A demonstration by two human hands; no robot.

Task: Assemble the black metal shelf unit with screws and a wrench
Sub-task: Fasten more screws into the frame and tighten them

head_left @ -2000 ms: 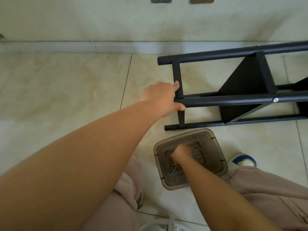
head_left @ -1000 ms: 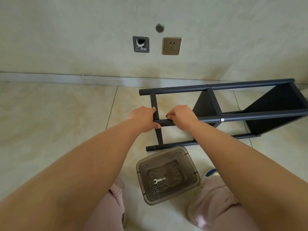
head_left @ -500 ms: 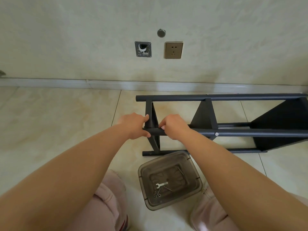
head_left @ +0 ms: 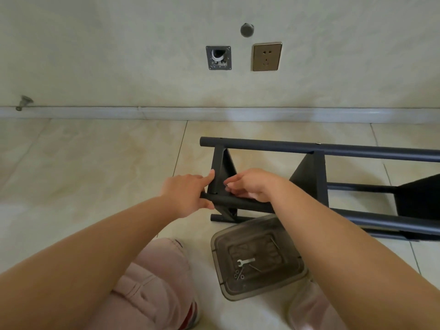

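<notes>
- Since half a second ago, the right hand (head_left: 247, 185) has lifted off the near tube and now hovers with curled fingers by the end panel, while the shelf unit (head_left: 309, 177) has rolled so its end panel faces up more.
- Left hand (head_left: 188, 195) grips the end of the near black tube, thumb under it, forefinger stretched up against the end panel's edge.
- Whether the right hand pinches something small at its fingertips cannot be told.
- Shelf unit lies on its side on the tiled floor (head_left: 83, 167), near the wall: matte black round tubes running off to the right, flat black panels set between them, and a small silver screw head on the far tube.
- Just in front of it, between the person's knees, sits a smoky translucent plastic bin (head_left: 258, 254).
- Inside the bin lie a small silver wrench (head_left: 245, 261), a few dark nuts (head_left: 238, 275) beside it and a couple of thin dark rods.
</notes>
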